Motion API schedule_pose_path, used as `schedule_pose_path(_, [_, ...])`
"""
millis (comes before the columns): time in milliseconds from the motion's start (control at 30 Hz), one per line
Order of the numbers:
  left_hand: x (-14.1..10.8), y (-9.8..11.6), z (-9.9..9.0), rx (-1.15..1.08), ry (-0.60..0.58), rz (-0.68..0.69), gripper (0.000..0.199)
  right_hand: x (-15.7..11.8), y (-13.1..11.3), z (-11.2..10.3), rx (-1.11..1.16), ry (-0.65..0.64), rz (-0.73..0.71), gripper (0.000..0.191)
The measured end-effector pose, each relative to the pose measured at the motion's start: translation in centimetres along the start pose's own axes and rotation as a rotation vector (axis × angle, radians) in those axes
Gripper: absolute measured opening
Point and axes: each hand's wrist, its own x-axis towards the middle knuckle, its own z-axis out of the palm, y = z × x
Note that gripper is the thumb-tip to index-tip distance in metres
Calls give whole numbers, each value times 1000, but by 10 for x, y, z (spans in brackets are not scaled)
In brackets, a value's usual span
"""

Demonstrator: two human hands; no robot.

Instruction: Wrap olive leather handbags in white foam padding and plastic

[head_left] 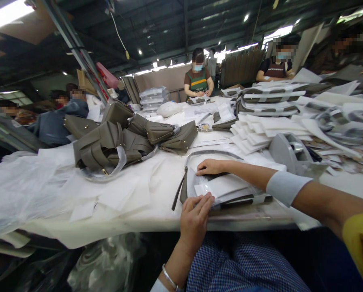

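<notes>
A grey-brown handbag (pixel 183 190) lies on the white-covered table near the front edge, its strap wrapped in clear film. White foam sheets (pixel 228 185) lie over it. My left hand (pixel 196 211) rests on the bag's near edge, fingers stretched out and side by side on the clear film. Over the bag's far side is my right hand (pixel 210 167), its fingers curled down at the white sheet and film; what lies under the fingertips is hidden.
Several similar bags (pixel 99 146) are heaped at the back left. Thin white sheets (pixel 117 194) cover the left side. Foam sheets (pixel 260 127), a grey tape dispenser (pixel 287 152) and stacked wrapped bags (pixel 269 99) stand right. Masked people work across the table.
</notes>
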Motion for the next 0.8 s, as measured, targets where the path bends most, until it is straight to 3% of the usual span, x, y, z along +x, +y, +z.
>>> schedule_pose_path(167, [-3,1,3,53,75,47,47,-32,-24,10,-65,161,45,62])
schedule_pose_path(267, [-4,2,4,78,85,53,46,-46,-39,16,-204,193,65,64])
schedule_pose_path(433, [-4,2,3,94,50,46,50,-33,-49,16,-267,157,63,41])
schedule_pose_path(567, [-2,5,-1,114,10,46,55,-32,-49,9,-242,186,76,34])
schedule_pose_path(700, [4,1,-21,-7,-152,40,53,-84,-40,-5,-240,345,143,45])
schedule_pose_path(767, [12,-15,-36,-143,-218,22,43,-125,-33,-10,-242,462,278,52])
schedule_pose_path(800, [18,-28,-41,-205,-191,-68,37,-146,-30,-11,-230,501,381,54])
